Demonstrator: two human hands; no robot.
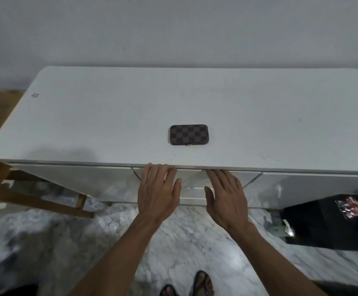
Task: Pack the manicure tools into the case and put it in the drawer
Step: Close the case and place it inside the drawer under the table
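Note:
A closed manicure case point(188, 134), checkered brown and black, lies flat on the white cabinet top point(109, 116) near its front edge. No loose tools are in sight. Below the top's front edge is the middle drawer front point(193, 180). My left hand point(158, 189) and my right hand point(225, 193) lie palm-down against that drawer front with fingers straight, and the fingertips reach up under the lip of the cabinet top. Both hands hold nothing. The fingertips are partly hidden by the lip.
Wooden legs of a frame point(35, 197) stand at the left of the cabinet. A black box point(331, 223) sits on the marble floor at the right. My sandalled feet point(195, 285) are below. A white wall rises behind the cabinet.

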